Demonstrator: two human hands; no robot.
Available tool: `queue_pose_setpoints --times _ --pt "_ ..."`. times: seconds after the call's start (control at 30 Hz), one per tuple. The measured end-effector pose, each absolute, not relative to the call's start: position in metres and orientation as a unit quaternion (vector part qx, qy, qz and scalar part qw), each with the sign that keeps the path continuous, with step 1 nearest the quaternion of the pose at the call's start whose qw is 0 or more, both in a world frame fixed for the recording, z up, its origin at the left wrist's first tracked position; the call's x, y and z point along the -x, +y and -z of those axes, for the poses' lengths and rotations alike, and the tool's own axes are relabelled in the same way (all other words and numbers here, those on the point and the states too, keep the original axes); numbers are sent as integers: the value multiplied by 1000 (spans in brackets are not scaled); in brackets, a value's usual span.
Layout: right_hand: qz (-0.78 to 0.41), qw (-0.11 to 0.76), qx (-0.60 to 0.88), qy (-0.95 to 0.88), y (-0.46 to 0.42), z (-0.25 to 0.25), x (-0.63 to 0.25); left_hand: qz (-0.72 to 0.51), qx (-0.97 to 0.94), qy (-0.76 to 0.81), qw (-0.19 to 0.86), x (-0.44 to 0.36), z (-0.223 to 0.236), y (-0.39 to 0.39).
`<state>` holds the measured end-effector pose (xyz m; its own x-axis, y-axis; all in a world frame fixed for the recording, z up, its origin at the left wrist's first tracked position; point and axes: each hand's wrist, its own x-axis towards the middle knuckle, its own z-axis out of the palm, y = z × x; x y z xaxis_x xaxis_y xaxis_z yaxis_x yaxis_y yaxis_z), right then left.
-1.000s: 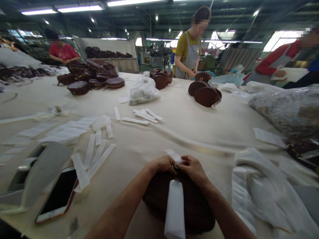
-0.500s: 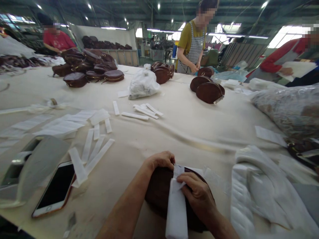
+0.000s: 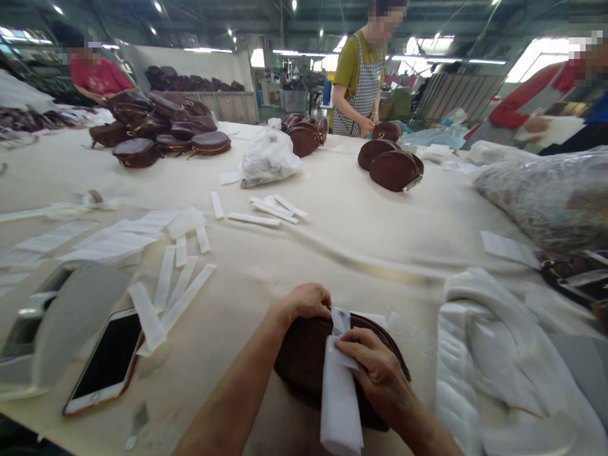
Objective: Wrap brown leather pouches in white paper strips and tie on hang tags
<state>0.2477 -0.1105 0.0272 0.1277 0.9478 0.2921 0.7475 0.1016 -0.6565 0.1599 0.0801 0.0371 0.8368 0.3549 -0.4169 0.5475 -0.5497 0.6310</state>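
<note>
A round dark brown leather bag (image 3: 301, 354) lies on the table right in front of me. Across its middle runs a folded white foam strip (image 3: 341, 405), its near end reaching past the bag's near side. My left hand (image 3: 308, 301) is closed at the bag's far edge, its fingertips partly hidden beside the strip's narrow upper end. The fingers of my right hand (image 3: 373, 361) pinch the strip near its upper part, while the palm rests over the bag's right side. Bag parts under the strip and right hand are hidden.
To the left lie a phone (image 3: 104, 361), a grey tape dispenser (image 3: 85, 310) and several white strips (image 3: 183, 285). White wrapping sheets (image 3: 456, 373) are at right. Farther back are brown bags (image 3: 396, 170), a white plastic bag (image 3: 270, 158) and several co-workers, one in a checked apron (image 3: 363, 82).
The view has shifted slightly. My right hand and the foam strip have moved a little, the strip's near end now tilting to the right. Both hands stay at the bag.
</note>
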Motion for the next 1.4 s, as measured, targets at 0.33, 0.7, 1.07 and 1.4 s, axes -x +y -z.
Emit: queue_pose_setpoints --times 0.33,0.7,1.07,1.4 --pt "-109 407 644 -638 -113 -23 -242 -74 -924 -25 373 -70 -60 16" --pt "-146 265 586 -751 -148 -46 -249 -139 -968 -52 200 -70 -32 8" --pt "86 227 600 -763 -143 -15 -235 -173 -980 -94 38 -82 -32 8" --pt "59 240 604 -758 -135 -4 -245 -184 -977 -94 -46 -87 -17 6"
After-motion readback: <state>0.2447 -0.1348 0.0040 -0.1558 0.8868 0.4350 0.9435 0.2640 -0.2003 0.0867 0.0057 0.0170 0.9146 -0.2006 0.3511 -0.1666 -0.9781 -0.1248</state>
